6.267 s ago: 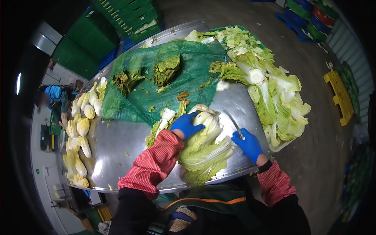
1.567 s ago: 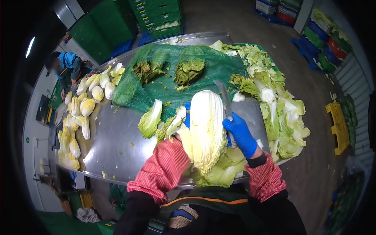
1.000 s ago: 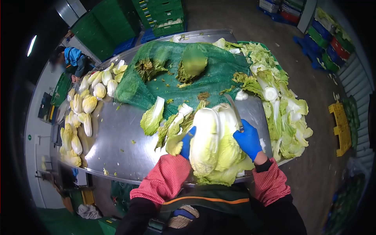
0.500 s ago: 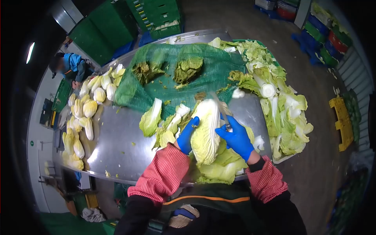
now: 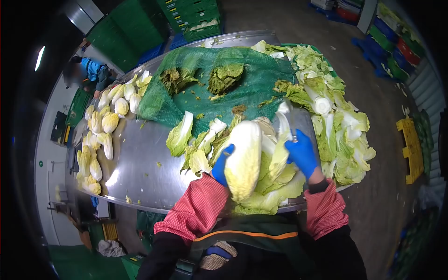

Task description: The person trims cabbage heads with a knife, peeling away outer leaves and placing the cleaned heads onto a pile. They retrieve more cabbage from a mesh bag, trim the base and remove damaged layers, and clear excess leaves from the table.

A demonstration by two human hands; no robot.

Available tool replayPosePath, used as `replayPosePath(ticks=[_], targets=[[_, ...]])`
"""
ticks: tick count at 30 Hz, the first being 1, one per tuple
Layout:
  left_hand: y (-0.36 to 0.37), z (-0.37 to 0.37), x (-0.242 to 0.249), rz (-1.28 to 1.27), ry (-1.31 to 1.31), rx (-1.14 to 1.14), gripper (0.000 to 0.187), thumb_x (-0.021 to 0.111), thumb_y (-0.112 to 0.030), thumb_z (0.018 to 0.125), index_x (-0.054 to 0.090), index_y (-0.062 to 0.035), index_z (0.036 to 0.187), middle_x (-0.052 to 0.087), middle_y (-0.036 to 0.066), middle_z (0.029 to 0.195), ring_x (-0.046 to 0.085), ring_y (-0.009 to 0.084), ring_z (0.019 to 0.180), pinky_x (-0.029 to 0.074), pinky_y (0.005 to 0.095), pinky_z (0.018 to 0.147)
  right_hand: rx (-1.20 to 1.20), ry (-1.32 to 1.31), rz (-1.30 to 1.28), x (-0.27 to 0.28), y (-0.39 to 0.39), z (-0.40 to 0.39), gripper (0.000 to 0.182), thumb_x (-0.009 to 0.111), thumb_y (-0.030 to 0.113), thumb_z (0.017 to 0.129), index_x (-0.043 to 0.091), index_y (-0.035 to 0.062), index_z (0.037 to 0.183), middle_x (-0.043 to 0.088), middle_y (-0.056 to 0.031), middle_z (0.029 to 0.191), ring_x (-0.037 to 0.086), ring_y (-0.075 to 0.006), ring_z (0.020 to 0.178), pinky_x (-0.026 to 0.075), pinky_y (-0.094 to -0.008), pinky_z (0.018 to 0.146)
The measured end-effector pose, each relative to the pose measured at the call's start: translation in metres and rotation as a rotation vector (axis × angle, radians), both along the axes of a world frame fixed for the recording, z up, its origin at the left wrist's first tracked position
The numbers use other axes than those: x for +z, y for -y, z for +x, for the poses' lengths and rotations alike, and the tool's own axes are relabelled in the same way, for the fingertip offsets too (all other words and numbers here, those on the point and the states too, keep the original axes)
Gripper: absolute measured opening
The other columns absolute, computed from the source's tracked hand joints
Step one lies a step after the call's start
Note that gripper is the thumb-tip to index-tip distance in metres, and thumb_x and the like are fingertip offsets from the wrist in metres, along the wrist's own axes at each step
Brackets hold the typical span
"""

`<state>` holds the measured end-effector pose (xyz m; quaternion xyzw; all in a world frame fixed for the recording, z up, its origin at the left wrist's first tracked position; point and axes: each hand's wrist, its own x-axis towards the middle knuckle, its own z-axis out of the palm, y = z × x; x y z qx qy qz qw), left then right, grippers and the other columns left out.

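Note:
A pale Chinese cabbage (image 5: pixel 243 156) stands out in front of me, its thick white end pointing away. My left hand (image 5: pixel 221 167), in a blue glove, grips its left side. My blue-gloved right hand (image 5: pixel 302 153) is closed to the right of the cabbage, around what looks like a knife handle. A loose leaf (image 5: pixel 281 156) hangs beside that hand's fingers, partly blurred. Cut leaves (image 5: pixel 270 198) lie under and behind the cabbage, and more leaves (image 5: pixel 180 135) rest to its left.
Green netting (image 5: pixel 196 105) with wilted leaves covers the back of the metal table (image 5: pixel 140 163). Trimmed cabbages (image 5: pixel 110 122) line the left side. A leaf-filled crate (image 5: pixel 343 135) stands at right. A person in blue (image 5: pixel 93 72) is at the far left, near green crates (image 5: pixel 198 16).
The cabbage has turned, showing a smoother, whiter side. A leaf has come away on its right, and my right hand has moved right, away from the cabbage.

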<state>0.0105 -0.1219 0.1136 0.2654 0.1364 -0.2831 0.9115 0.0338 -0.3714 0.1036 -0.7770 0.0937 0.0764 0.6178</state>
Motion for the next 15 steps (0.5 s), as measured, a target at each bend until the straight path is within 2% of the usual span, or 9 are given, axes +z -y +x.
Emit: replayPosePath(ticks=[1,2,4,5,7,10,11,13,15], targets=[[0.0,-0.004,0.004,-0.127,-0.066,0.061,0.066,0.058,-0.042,0.089,0.042,-0.0027,0.139,0.055,0.018,0.13,0.056,0.0329,0.115,0.045,0.0446,0.101,0.015,-0.104,0.067,0.0,0.011,0.006,0.043,0.066,0.029,0.084,0.058,0.0043,0.118,0.067,-0.0162,0.083,0.065,-0.0291,0.065,0.052,-0.0401,0.064],[0.002,-0.004,0.009,-0.222,-0.003,0.025,0.067,0.055,-0.048,0.09,0.042,-0.003,0.139,0.053,0.017,0.133,0.055,0.0333,0.116,0.043,0.0458,0.102,0.042,-0.008,-0.139,-0.004,0.009,0.001,0.046,0.067,0.032,0.084,0.058,0.0037,0.119,0.066,-0.0153,0.083,0.064,-0.0263,0.064,0.052,-0.0379,0.062],[0.006,0.01,0.0,-0.161,0.058,0.122,0.068,0.056,-0.048,0.09,0.041,-0.0033,0.14,0.053,0.018,0.133,0.055,0.0333,0.117,0.043,0.0458,0.102,0.092,0.216,-0.544,0.001,-0.006,-0.004,0.053,0.07,0.038,0.084,0.057,0.0025,0.121,0.065,-0.0136,0.083,0.063,-0.0208,0.061,0.052,-0.0337,0.057],[0.006,0.014,-0.006,-0.128,0.08,0.175,0.069,0.056,-0.048,0.09,0.041,-0.0034,0.14,0.052,0.018,0.134,0.054,0.0334,0.118,0.043,0.0458,0.102,0.131,0.242,-0.353,0.007,-0.017,-0.009,0.063,0.072,0.046,0.081,0.055,0.0037,0.125,0.06,-0.0095,0.081,0.06,-0.0148,0.058,0.049,-0.0275,0.051],[0.01,0.019,0.003,-0.088,0.139,0.217,0.071,0.058,-0.049,0.089,0.039,-0.0048,0.141,0.051,0.017,0.135,0.053,0.0331,0.119,0.043,0.0467,0.102,0.262,0.042,0.173,0.031,-0.042,-0.017,0.067,0.071,0.047,0.082,0.051,0.0043,0.13,0.055,-0.0061,0.076,0.057,-0.0119,0.056,0.046,-0.0246,0.046],[-0.011,0.024,-0.001,-0.074,0.09,0.329,0.071,0.058,-0.051,0.088,0.042,-0.0063,0.139,0.052,0.017,0.134,0.054,0.0327,0.118,0.043,0.0474,0.102,0.42,-0.027,0.077,0.036,-0.076,-0.027,0.075,0.07,0.046,0.083,0.04,0.0054,0.138,0.056,-0.0048,0.075,0.056,-0.0101,0.057,0.044,-0.024,0.043],[-0.027,0.022,-0.003,-0.058,0.098,0.375,0.071,0.058,-0.053,0.087,0.043,-0.0068,0.139,0.053,0.017,0.133,0.054,0.0326,0.118,0.043,0.0474,0.102,0.454,-0.16,0.24,0.029,-0.085,-0.03,0.064,0.068,0.041,0.086,0.046,0.0058,0.135,0.058,-0.0051,0.076,0.057,-0.0106,0.058,0.045,-0.0234,0.043],[-0.08,0.022,-0.031,-0.121,0.172,0.441,0.063,0.046,-0.053,0.093,0.045,-0.009,0.138,0.054,0.012,0.132,0.055,0.0305,0.117,0.043,0.0465,0.102,0.58,-0.272,0.326,0.019,-0.095,-0.034,0.051,0.064,0.035,0.09,0.052,0.0085,0.131,0.06,-0.0056,0.078,0.057,-0.0105,0.059,0.045,-0.0229,0.044],[-0.158,0.026,-0.073,-0.062,0.345,0.494,0.059,0.039,-0.055,0.095,0.049,-0.0132,0.136,0.055,0.009,0.132,0.051,0.0305,0.121,0.037,0.0473,0.106,0.6,-0.173,0.139,0.002,-0.11,-0.048,0.041,0.06,0.032,0.093,0.057,0.0113,0.128,0.064,-0.006,0.082,0.057,-0.0109,0.059,0.048,-0.025,0.049]])
